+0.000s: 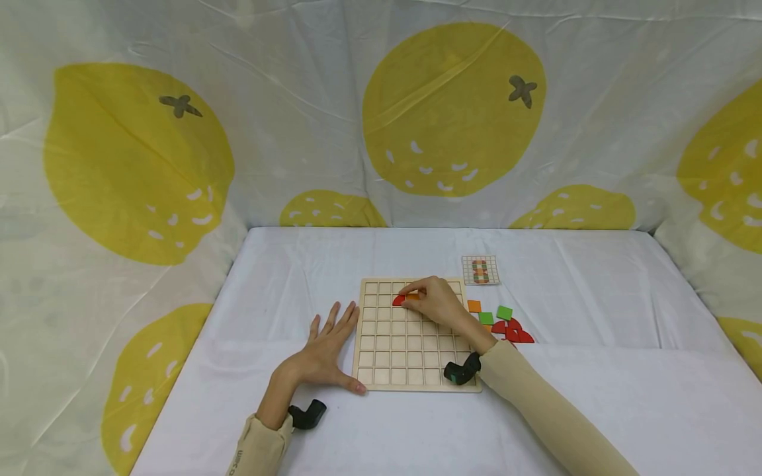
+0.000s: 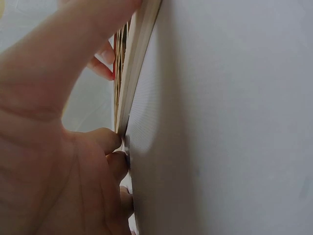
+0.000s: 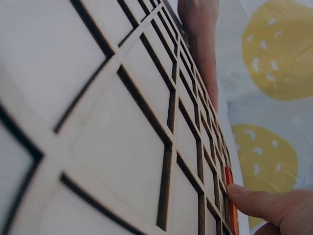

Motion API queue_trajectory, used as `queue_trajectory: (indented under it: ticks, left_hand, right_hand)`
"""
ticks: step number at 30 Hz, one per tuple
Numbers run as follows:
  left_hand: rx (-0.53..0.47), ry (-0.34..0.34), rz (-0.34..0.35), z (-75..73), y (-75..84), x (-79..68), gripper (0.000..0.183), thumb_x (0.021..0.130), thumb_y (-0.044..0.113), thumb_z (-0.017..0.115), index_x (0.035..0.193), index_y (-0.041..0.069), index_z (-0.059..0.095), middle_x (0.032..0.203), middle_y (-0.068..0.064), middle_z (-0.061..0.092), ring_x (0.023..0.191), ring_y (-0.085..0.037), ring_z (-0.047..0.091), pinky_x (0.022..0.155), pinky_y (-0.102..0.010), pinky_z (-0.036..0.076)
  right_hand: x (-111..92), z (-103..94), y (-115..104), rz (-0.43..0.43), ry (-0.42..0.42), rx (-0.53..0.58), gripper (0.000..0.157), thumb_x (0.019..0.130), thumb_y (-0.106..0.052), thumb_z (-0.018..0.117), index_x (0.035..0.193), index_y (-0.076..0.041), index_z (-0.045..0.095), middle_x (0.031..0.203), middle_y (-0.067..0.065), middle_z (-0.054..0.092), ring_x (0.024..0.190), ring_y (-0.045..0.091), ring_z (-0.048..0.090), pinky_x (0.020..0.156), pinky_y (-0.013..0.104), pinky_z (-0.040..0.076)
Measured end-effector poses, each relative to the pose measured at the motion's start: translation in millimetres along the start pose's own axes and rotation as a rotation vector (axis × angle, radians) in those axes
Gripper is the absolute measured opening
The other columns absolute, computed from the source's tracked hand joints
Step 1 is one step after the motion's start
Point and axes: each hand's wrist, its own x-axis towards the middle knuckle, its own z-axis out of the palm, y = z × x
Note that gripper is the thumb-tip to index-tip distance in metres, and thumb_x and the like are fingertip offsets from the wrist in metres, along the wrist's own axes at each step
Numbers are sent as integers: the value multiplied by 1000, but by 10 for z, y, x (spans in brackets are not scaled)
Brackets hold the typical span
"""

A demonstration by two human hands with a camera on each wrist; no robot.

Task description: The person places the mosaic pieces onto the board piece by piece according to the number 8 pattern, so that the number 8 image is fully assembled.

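Observation:
A wooden grid board point(image 1: 381, 359) lies on the white cloth, its surface divided into square cells. My right hand point(image 1: 439, 303) reaches over its upper part, thumb and index finger pinching a red quarter-circle tile point(image 1: 398, 301) at a cell in an upper row. Beside it, partly under the fingers, is an orange tile point(image 1: 413, 297). In the right wrist view the thumb touches the red tile point(image 3: 228, 175). My left hand point(image 1: 321, 357) lies with spread fingers along the board's left edge, the thumb by its lower left corner; the left wrist view shows the board's side point(image 2: 133, 63) against that hand.
Right of the board lie loose orange, green point(image 1: 505, 312) and red tiles point(image 1: 514, 330), some overlapping and partly hidden by the right forearm. A small pattern card point(image 1: 479, 270) with a printed grid sits at the board's upper right. Lemon-print cloth point(image 1: 321, 132) rises behind.

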Motion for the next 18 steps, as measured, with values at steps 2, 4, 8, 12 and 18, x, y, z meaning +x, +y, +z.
queue_trajectory:
  ticks: [2,4,8,12,18]
  left_hand:
    - [-3,1,1,-2,0,1,150,62,62,94,166,4,3,176,-12,-3,161,-44,-12,123,-73,-8]
    - [-7,0,-1,-5,3,1,150,61,61,94,166,4,3,176,-12,-3,161,-43,-12,123,-73,-8]
    - [-13,-1,-6,-10,11,1,150,61,61,94,166,5,4,176,-12,-3,161,-43,-13,123,-73,-8]
    - [-14,-2,-10,-9,16,1,150,61,61,95,166,5,4,176,-12,-3,161,-43,-13,123,-72,-9]
    - [-11,-5,-17,-2,13,-3,150,61,61,95,166,5,4,176,-12,-3,161,-42,-13,123,-72,-9]
  right_hand:
    - [2,0,-4,2,1,-3,21,92,-22,80,111,-13,82,55,-4,41,50,10,32,50,21,26]
    - [2,-2,-12,7,0,-8,21,92,-22,80,111,-14,82,56,-4,41,51,10,32,51,21,26]
    - [-6,-15,-18,10,0,-20,21,92,-24,80,111,-15,82,56,-4,41,51,10,33,51,22,26]
    - [-47,-58,6,12,14,8,26,91,-24,81,115,-14,81,55,-4,38,50,10,30,50,22,25]
    - [-224,-284,50,67,33,64,29,92,-23,80,119,-12,79,53,-4,32,50,12,26,50,22,25]
